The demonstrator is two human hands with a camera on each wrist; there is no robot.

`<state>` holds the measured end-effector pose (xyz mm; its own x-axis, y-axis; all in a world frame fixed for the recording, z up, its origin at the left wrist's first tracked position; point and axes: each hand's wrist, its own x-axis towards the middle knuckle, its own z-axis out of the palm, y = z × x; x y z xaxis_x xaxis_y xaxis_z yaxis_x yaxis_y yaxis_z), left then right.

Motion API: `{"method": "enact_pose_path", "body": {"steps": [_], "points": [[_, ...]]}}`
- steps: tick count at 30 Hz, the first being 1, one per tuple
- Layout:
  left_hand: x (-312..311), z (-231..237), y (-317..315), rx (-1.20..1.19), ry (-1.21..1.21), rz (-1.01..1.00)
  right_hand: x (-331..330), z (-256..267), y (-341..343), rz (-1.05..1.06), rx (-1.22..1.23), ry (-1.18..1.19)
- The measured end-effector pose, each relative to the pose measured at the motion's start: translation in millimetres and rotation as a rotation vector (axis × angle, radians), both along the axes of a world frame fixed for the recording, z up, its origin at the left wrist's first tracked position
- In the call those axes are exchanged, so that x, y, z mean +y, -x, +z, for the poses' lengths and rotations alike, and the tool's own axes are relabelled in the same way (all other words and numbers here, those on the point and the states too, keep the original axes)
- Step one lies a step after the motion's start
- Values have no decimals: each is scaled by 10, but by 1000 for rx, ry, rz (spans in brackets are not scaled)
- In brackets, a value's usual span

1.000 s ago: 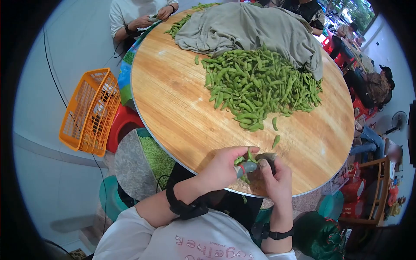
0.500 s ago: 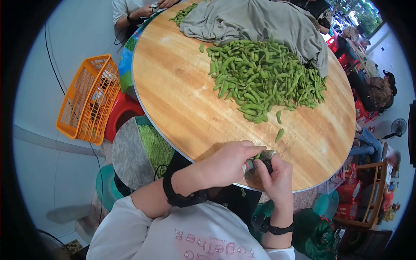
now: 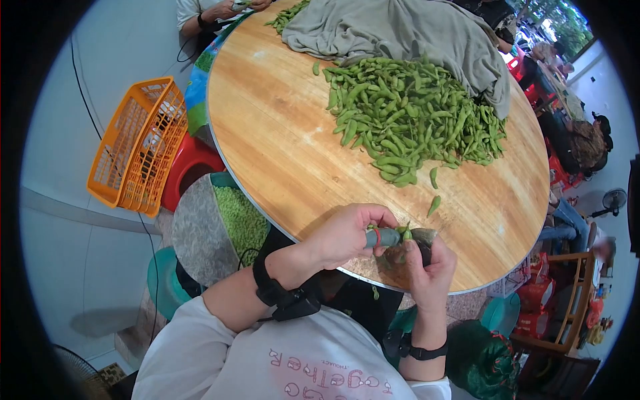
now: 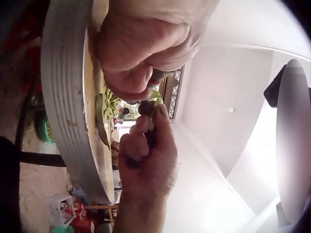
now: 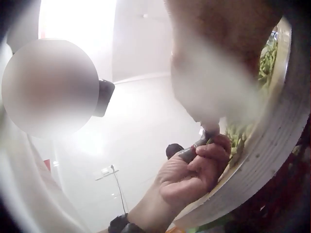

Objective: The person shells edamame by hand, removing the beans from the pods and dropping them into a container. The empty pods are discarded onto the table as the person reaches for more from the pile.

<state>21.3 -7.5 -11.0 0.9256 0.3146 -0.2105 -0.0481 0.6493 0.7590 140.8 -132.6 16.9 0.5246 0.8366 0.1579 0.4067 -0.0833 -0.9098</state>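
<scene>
Over the near edge of the table, my left hand [image 3: 347,233] and right hand [image 3: 430,270] meet at a green soybean pod [image 3: 407,233]. The pod stands between both hands, pinched at their fingertips. A grey cover with a red band [image 3: 375,238] sits on my left thumb. On a right finger is a dark cover [image 3: 424,236]. In the left wrist view the right thumb presses along the pod [image 4: 158,101], with the curled left fingers just above. From the right wrist, the left hand [image 5: 194,174] shows its fingers curled in, with the pod mostly hidden.
A big heap of soybean pods [image 3: 413,117] lies on the round wooden table [image 3: 267,133], partly under a grey cloth [image 3: 393,30]. Two loose pods lie nearer me. Left of the table are shelled beans [image 3: 241,220], a red stool [image 3: 190,167] and an orange basket [image 3: 137,147]. People sit around.
The hands drew tightly together over the pod, then the left fingers lifted and spread slightly apart from the right hand. The pod now stands upright between them. The head view has shifted a little.
</scene>
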Motion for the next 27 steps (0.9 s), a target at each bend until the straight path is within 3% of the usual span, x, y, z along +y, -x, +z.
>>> {"method": "enact_pose_path", "body": {"steps": [3, 8, 13, 15, 19, 22, 24, 27], "points": [[4, 24, -3, 31, 5, 37, -18, -10, -1, 1, 24, -14], [43, 68, 41, 66, -18, 85, -79, 61, -46, -56, 708, -52], [76, 62, 78, 16, -42, 105, -79, 59, -46, -120, 607, -40], [70, 100, 101, 0, 159, 37, -66, 31, -29, -133, 534, -67], [67, 22, 113, -53, 102, 15, -108, 113, 10, -142, 610, -72], [-11, -22, 84, -142, 178, 59, -77, 122, 180, -55, 261, -71], [-136, 60, 0, -142, 239, 286, 25, 168, 320, -7, -38, -38], [-231, 124, -34, -132, 397, 323, 138, 157, 391, -59, -207, 2]]}}
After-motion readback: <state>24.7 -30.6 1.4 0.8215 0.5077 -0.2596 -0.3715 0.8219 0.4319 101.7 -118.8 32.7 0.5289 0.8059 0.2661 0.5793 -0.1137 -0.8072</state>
